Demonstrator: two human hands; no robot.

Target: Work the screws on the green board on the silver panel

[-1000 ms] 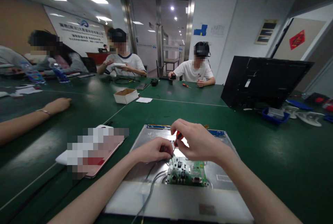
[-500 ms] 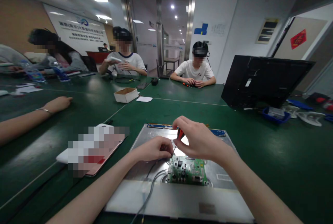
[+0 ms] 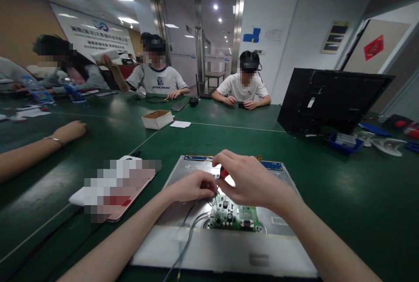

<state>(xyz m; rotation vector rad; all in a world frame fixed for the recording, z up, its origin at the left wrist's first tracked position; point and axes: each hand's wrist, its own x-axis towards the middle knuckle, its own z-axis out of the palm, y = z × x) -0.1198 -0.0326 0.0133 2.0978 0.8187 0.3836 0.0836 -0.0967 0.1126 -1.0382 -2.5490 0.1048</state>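
Observation:
A green circuit board (image 3: 231, 214) lies on a silvery metal panel (image 3: 176, 247) in front of me, with grey cables (image 3: 191, 238) running from its left side. My right hand (image 3: 245, 177) is closed round a red and black screwdriver (image 3: 224, 172) above the board's upper edge. The screwdriver's tip is near the board's upper left corner. Beside that corner my left hand (image 3: 196, 186) has its fingers pinched together; what they hold, if anything, is too small to make out. Blue strips (image 3: 271, 165) run along the panel's far edge.
A pink phone-like object (image 3: 137, 192) and a white one lie left of the panel. Further off are an open white box (image 3: 157, 120), a black monitor (image 3: 330, 101) and a blue tray (image 3: 345, 143). Another person's arm (image 3: 36, 153) rests at left; several people sit around the green table.
My right hand has lowered slightly, covering more of the screwdriver. My left hand has hardly moved. Across the table, a person has raised a white object to the left.

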